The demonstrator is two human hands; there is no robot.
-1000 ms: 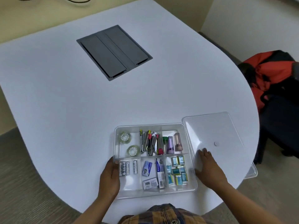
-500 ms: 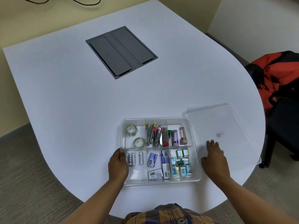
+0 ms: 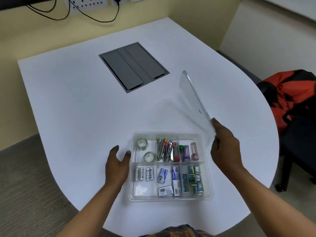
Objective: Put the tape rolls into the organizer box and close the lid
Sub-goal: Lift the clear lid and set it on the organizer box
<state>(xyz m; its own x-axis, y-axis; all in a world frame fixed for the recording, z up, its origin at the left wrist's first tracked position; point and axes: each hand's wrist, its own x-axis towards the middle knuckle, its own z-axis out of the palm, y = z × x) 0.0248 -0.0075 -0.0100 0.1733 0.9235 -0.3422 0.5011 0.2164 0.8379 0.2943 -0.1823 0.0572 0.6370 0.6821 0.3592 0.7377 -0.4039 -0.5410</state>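
A clear organizer box sits on the white table near its front edge. Two clear tape rolls lie in its back left compartment. Batteries, clips, small boxes and other bits fill the other compartments. My right hand grips the near edge of the clear lid, which is lifted off the table and tilted up, to the right of and above the box. My left hand rests open against the box's left wall, thumb touching the rim.
A grey cable hatch is set into the table further back. A dark chair with a red and black bag stands at the right. Cables and wall sockets hang behind the table.
My right hand took hold of the lid, which lay flat to the right of the box, and raised it on edge. My left hand opened beside the box wall.
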